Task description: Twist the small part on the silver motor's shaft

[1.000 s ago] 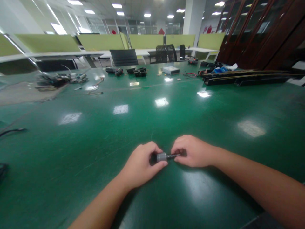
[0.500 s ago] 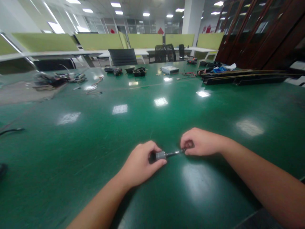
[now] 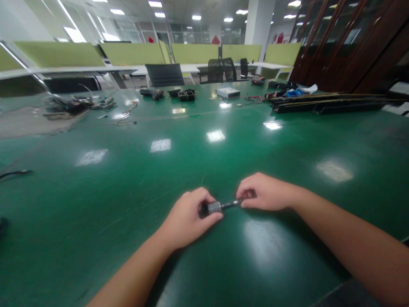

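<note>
My left hand (image 3: 188, 218) is closed around the thick grey end of a screwdriver (image 3: 214, 207), low over the table. The tool lies nearly level, with its thin dark shaft pointing to the right. A shiny metal part shows near the end of the shaft. There, the fingertips of my right hand (image 3: 260, 192) are pinched together. What exactly they grip at the tip is too small and too covered to make out. The back end of the handle is hidden in my left palm.
The green tabletop (image 3: 128, 183) reflects ceiling lights. Along its far side lie circuit boards and wires (image 3: 79, 104), black parts (image 3: 182, 94), a flat metal box (image 3: 228, 93) and long black strips (image 3: 319, 104). A black cable (image 3: 15, 174) is at the left edge.
My right hand has shifted slightly left, toward my left hand, and less of the shaft shows between them. My left hand has stayed almost still on the handle.
</note>
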`<state>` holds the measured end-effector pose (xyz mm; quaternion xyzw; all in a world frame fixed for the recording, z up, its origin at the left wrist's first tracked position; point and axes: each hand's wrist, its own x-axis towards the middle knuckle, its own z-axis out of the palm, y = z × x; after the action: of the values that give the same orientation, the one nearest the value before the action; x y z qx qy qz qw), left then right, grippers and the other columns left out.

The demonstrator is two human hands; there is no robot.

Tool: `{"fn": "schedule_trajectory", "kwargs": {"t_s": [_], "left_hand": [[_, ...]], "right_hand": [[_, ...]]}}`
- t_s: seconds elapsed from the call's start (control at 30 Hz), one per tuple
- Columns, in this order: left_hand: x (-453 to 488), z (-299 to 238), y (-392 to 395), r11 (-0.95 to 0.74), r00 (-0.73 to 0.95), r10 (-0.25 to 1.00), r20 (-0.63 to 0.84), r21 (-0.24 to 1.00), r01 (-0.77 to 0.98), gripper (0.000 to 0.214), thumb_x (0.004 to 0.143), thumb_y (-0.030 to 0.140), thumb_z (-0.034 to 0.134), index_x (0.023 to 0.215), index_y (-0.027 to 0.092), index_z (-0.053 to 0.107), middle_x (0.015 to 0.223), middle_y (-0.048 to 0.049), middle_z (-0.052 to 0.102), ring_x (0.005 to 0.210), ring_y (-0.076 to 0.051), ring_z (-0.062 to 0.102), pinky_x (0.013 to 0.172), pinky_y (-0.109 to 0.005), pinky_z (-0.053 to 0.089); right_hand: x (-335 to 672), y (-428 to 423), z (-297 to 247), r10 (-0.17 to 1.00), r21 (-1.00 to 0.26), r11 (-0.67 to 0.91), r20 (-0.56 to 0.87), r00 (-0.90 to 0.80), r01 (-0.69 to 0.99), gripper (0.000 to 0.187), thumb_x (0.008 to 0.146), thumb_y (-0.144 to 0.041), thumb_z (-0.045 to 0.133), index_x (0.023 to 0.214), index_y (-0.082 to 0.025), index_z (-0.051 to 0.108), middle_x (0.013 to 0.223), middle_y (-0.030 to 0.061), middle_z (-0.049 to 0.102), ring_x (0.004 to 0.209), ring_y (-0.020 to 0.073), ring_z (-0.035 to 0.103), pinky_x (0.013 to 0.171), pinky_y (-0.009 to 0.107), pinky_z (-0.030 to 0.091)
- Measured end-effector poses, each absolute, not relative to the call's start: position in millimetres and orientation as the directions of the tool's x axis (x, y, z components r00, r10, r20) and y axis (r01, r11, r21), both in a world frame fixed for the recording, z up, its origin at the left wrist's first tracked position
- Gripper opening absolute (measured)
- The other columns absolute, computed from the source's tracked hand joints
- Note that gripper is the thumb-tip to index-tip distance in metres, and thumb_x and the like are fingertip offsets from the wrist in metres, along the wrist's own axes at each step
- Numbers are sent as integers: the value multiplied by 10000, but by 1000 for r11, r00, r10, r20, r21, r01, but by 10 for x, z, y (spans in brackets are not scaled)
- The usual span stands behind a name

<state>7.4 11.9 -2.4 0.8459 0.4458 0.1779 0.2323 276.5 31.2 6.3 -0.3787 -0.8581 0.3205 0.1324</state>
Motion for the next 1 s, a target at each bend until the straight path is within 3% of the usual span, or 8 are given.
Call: {"fn": "schedule_trajectory", "kwargs": {"t_s": [0.3,0.47,0.67,1.0], "left_hand": [[51,-41,117,-514,544,832,109,520,682,222,811,389,738,908,211,645,883,-13,686,796,-206,609,710,-313,415],[48,-34,107,-506,532,839,113,522,687,260,785,393,759,949,218,659,882,-12,677,796,-208,606,706,-316,423],[57,9,104,-507,546,831,106,550,663,211,914,420,614,966,231,692,823,-7,671,724,-184,589,698,-319,422],[53,-17,111,-511,547,831,104,532,675,197,838,386,704,947,224,684,886,-15,701,785,-204,614,757,-341,441]], "right_hand": [[2390,236,-133,663,-583,683,244,-708,439,141,901,-234,684,993,-161,762,891,65,715,862,178,621,792,302,467],[2362,211,-140,701,-597,651,236,-673,469,141,902,-238,683,997,-170,761,908,63,724,865,179,622,786,304,469],[2396,206,-132,709,-602,644,236,-665,472,136,896,-226,682,998,-179,758,900,54,719,869,176,621,786,296,470],[2393,211,-135,689,-598,663,253,-680,449,137,859,-199,705,988,-173,744,896,50,707,859,177,621,780,292,472]]}}
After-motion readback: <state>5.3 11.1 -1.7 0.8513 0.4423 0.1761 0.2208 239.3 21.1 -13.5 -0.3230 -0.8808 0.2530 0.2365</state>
